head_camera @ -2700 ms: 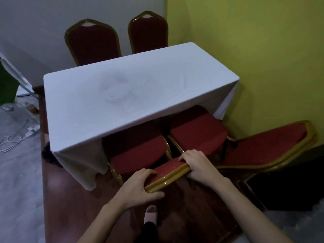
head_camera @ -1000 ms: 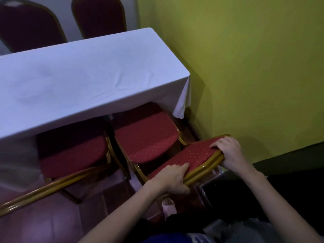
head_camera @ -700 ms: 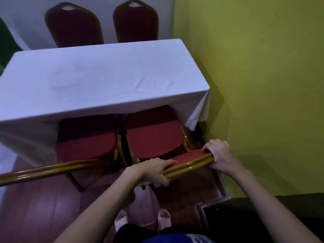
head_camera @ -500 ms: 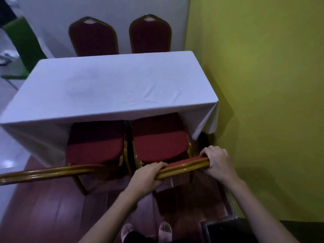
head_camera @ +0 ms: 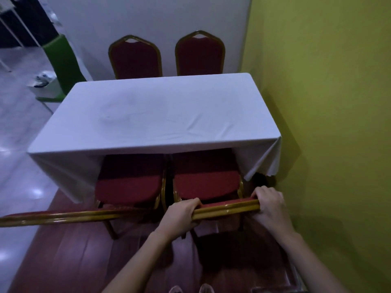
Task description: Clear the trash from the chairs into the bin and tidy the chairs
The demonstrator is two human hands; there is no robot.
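Two hands are closed on the gold top rail of the near right chair point(head_camera: 226, 208) in the head view: the left hand point(head_camera: 179, 216) is wrapped around the rail's left end, the right hand point(head_camera: 268, 204) around its right end. Its red seat is tucked under the white-clothed table point(head_camera: 156, 115), beside the near left chair point(head_camera: 129, 187). Two far chairs point(head_camera: 135, 58) are seen behind the table.

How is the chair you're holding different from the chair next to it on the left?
1. Both hands, the left hand and right hand, grip the right chair by its backrest; nobody touches the left chair.
2. The right chair sits nearer the yellow wall; the left chair sits nearer the table's open end.

Both have red seats and gold frames, tucked under the white tablecloth.
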